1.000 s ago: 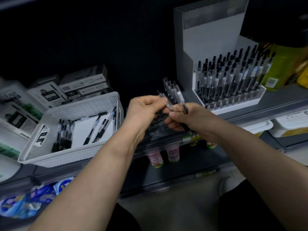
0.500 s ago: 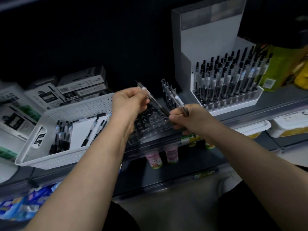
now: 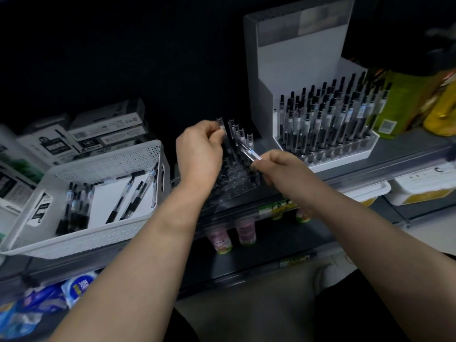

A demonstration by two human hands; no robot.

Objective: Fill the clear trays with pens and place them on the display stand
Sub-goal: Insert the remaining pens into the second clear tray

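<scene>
Clear tray (image 3: pixel 232 191) sits in gap: white basket (image 3: pixel 103 154) just left, display stand (image 3: pixel 291 65) just right. Upright pens (image 3: pixel 240 134) block tray's back rows; front sockets open from above. Left hand (image 3: pixel 199 149), right hand (image 3: pixel 281 166) crowd overhead.

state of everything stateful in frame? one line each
clear tray: few pens upright at back, most holes empty
left hand: pinches one pen, upright over tray
right hand: grips spare pens, tilted
display stand: filled tray seated, pens upright
white basket: loose pens lying flat
</scene>
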